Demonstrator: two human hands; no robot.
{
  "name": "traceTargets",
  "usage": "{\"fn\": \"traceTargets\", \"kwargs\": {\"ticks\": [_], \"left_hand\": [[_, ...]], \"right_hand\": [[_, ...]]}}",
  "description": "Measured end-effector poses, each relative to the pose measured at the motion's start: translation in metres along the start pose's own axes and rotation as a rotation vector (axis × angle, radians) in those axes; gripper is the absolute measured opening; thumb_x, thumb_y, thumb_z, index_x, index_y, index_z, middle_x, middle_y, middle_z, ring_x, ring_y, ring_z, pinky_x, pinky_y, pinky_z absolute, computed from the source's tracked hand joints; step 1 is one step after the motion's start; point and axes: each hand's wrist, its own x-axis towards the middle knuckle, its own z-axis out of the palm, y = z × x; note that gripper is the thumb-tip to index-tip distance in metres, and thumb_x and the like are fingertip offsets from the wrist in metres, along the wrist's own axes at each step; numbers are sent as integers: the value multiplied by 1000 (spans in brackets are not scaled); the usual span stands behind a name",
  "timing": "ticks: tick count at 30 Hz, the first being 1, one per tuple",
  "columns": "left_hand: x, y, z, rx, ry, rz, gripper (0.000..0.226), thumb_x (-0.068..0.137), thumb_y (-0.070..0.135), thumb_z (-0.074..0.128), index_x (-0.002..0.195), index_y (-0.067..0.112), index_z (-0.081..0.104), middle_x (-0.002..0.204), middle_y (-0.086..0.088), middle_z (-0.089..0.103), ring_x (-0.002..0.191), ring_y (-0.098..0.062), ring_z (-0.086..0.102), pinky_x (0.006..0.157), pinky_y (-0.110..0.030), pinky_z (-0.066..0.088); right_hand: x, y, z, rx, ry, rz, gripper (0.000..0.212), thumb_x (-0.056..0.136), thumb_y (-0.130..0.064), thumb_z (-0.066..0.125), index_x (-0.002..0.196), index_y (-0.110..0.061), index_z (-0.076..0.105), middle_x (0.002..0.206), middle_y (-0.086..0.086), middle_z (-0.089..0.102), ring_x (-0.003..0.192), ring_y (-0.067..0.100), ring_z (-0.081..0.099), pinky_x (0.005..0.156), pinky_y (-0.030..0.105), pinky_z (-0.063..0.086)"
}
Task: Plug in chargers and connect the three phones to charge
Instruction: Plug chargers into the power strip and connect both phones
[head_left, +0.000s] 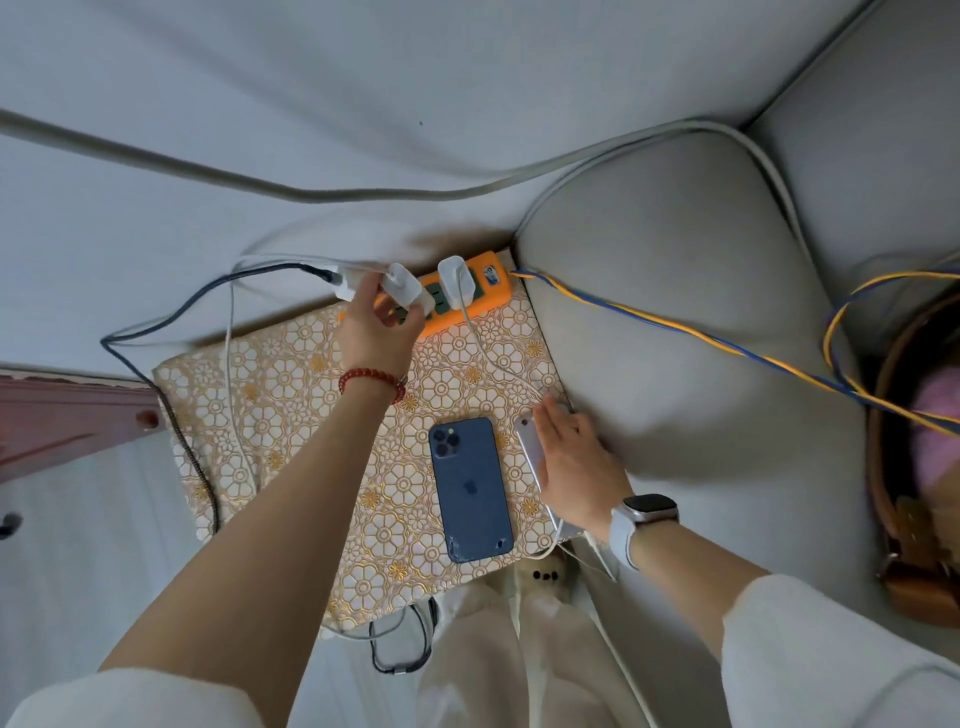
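Note:
An orange power strip (480, 304) lies at the far edge of a floral-patterned board (291, 415). One white charger (457, 278) stands plugged into it, and its white cable runs down to a pale phone (530, 449). My left hand (376, 332) grips a second white charger (405, 288) over the strip's left sockets. A third white charger (345, 283) with a dark cable lies just left of it. My right hand (576, 467) rests flat on the pale phone. A blue phone (470, 491) lies face down on the board between my arms.
Grey sofa cushions (675, 312) surround the board. A yellow and blue cord (701, 332) runs right from the strip toward a brown bag (904, 519). A dark braided cable (192, 457) trails down the board's left side. A reddish wooden piece (67, 415) sits at left.

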Motion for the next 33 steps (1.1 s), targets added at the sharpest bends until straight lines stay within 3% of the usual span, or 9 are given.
{"fn": "traceTargets", "kwargs": {"ticks": [3,6,11,18,21,25,29,33], "left_hand": [[4,-3,-5,42,-25,13,35,78,17,62,112,19,55,99,6,60,89,-7,58,70,-24,48],[10,-6,-10,119,-100,19,33,79,19,61,111,20,55,104,-2,66,87,-9,58,72,-27,47],[9,-7,-9,216,-165,13,53,81,17,58,131,23,41,117,-10,62,98,-25,60,81,-39,53],[5,-2,-2,134,-134,-22,56,84,34,56,135,23,36,123,-7,60,103,-12,52,80,-25,40],[6,-4,2,109,-111,-39,49,82,33,58,128,24,46,118,-9,61,105,-19,54,81,-28,43],[9,-5,9,130,-100,-76,44,78,37,58,122,29,50,113,-16,58,111,-30,49,89,-43,48],[7,-6,10,230,-60,-122,53,78,43,57,129,37,42,127,-15,42,99,-18,41,89,-36,40],[-1,2,8,216,-97,-112,57,80,39,58,133,29,38,130,-15,43,122,-25,34,94,-37,37]], "right_hand": [[-1,1,-2,-13,-1,-6,60,91,-18,37,144,-12,8,157,3,3,134,28,20,101,42,43],[-1,-1,-4,-16,-11,-2,60,91,-19,37,143,-12,9,157,2,3,133,29,20,99,42,44],[1,-1,-5,-20,-20,-5,60,91,-19,37,143,-12,9,157,2,2,134,29,19,100,41,43],[1,-2,-1,-59,-12,-2,66,89,-19,43,143,-11,7,157,4,1,134,32,19,96,40,45],[1,-4,0,-71,11,-13,66,89,-19,43,143,-10,7,156,7,1,134,33,18,99,37,42],[-1,-5,1,-84,33,-15,70,88,-18,46,143,-10,5,156,8,0,134,31,20,97,34,44],[-6,-8,-1,-145,20,-33,71,87,-18,49,142,-10,5,156,11,-2,138,30,16,99,36,41],[-14,-13,-7,-137,32,-37,64,87,-15,46,141,-15,12,155,9,7,138,30,17,99,39,40]]}}
